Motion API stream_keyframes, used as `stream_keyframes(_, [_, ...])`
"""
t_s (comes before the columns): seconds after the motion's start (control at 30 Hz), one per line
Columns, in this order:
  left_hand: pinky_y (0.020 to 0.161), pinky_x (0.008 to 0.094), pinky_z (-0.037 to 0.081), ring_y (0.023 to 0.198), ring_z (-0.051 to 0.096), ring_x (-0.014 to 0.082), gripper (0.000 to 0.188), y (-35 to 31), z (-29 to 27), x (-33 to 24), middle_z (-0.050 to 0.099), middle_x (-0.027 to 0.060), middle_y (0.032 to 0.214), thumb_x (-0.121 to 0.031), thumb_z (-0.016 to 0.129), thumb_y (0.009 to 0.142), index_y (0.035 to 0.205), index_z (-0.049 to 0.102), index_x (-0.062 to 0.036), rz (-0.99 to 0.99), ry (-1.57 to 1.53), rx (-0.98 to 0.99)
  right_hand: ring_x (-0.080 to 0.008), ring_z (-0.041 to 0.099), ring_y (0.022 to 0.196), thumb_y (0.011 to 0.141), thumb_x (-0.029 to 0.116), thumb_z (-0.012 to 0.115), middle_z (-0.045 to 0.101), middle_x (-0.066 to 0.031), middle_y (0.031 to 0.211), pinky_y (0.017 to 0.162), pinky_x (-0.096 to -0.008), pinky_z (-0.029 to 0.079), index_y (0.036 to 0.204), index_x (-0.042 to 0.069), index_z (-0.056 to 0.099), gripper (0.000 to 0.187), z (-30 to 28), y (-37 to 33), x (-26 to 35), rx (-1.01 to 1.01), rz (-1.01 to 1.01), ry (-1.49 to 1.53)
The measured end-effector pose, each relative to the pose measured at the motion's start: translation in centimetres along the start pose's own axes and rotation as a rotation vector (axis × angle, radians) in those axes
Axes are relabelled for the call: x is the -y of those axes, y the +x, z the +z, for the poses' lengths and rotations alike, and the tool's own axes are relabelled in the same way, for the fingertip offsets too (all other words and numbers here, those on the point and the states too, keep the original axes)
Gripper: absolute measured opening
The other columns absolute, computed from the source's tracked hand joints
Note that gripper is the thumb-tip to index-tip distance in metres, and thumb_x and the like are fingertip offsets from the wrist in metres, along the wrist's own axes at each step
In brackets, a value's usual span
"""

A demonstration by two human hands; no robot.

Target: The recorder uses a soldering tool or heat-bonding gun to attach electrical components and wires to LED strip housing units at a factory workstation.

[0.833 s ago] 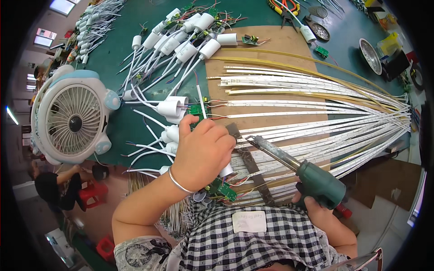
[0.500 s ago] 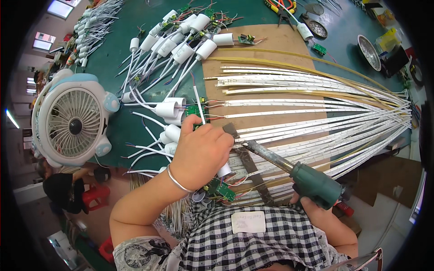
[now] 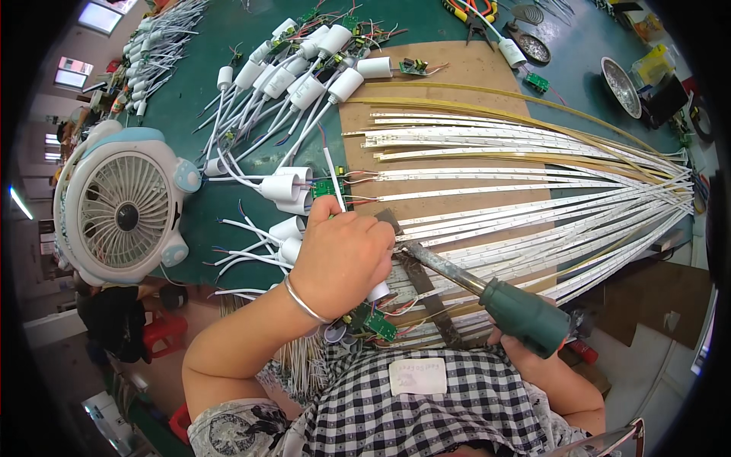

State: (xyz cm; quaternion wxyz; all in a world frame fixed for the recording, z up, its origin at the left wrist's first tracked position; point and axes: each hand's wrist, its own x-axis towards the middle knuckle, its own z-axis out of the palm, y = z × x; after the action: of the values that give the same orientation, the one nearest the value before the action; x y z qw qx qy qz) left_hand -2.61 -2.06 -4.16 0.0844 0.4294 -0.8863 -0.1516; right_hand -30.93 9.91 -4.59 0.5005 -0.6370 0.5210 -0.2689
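My right hand (image 3: pixel 529 354) grips the green handle of a soldering iron (image 3: pixel 525 314), which partly hides the fingers. The iron's metal tip rests by the ends of white LED strips (image 3: pixel 472 221). Beside that tip my left hand (image 3: pixel 343 255) is closed, back up, its fingertips turned down; what it pinches is hidden. A white cable sticks up past its index finger. White lamp caps (image 3: pixel 285 187) with small green circuit boards (image 3: pixel 327 187) lie next to the left hand. Another circuit board (image 3: pixel 379 326) is below it. A dark metal bar (image 3: pixel 430 297) crosses the strips.
A white and blue fan (image 3: pixel 126 217) stands at the left. A pile of lamp caps with cables (image 3: pixel 304 90) lies at the far left of the brown board (image 3: pixel 457 76). Pliers (image 3: pixel 477 30), a metal dish (image 3: pixel 620 87) and a coil stand (image 3: pixel 533 47) sit at the far right.
The iron's handle has shifted slightly left and down with my right hand. My left hand has moved slightly left and stays closed at the strip ends.
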Motion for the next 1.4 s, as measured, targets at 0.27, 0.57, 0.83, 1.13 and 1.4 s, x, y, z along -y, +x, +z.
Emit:
stream_keyframes(0.27, [0.077,0.0379,0.033,0.066,0.058,0.0237,0.007,0.1,0.1,-0.1,0.058,0.0043,0.065,-0.011,0.065,0.072,0.072,0.058,-0.0119,-0.020,-0.037,-0.017,-0.0223,0.061,0.080,0.083,0.011,0.063,0.062,-0.0121,0.099,0.073,-0.0333,0.049,0.115,-0.001,0.057,0.034,0.2,-0.2,-0.3,-0.010,0.011,-0.030])
stream_keyframes(0.57, [0.076,0.0381,0.032,0.066,0.058,0.0241,0.006,0.2,0.1,-0.1,0.058,0.0048,0.065,-0.010,0.064,0.072,0.071,0.058,-0.0114,-0.024,-0.043,-0.014,-0.0195,0.065,0.077,0.084,0.015,0.066,0.067,-0.0097,0.096,0.082,-0.0345,0.047,0.113,-0.001,0.060,0.034,0.0,-0.4,0.7,-0.095,0.188,0.298])
stream_keyframes(0.83, [0.076,0.0375,0.033,0.066,0.058,0.0230,0.007,0.2,0.1,-0.1,0.058,0.0040,0.065,-0.010,0.065,0.071,0.071,0.058,-0.0116,-0.016,-0.039,-0.026,-0.0137,0.065,0.071,0.091,0.021,0.060,0.066,-0.0057,0.081,0.069,-0.0279,0.050,0.122,-0.004,0.052,0.040,0.5,-1.4,-1.2,-0.150,0.081,0.253])
stream_keyframes(1.13, [0.076,0.0377,0.034,0.069,0.054,0.0214,0.008,0.1,0.3,-0.2,0.057,0.0017,0.066,-0.011,0.066,0.069,0.070,0.058,-0.0130,0.012,0.005,-0.080,-0.0160,0.060,0.076,0.092,0.025,0.054,0.060,-0.0097,0.106,0.070,-0.0304,0.048,0.128,-0.001,0.046,0.045,0.5,-1.3,-0.2,-0.184,0.123,0.374])
stream_keyframes(1.4, [0.088,0.0386,0.031,0.091,0.056,0.0197,0.005,-0.3,-2.0,0.6,0.060,0.0000,0.083,-0.014,0.067,0.079,0.083,0.063,-0.0147,-0.016,0.001,0.006,-0.0167,0.060,0.074,0.091,0.026,0.058,0.058,-0.0115,0.114,0.066,-0.0303,0.050,0.130,-0.001,0.044,0.050,0.7,-2.1,-0.4,-0.302,0.146,0.462])
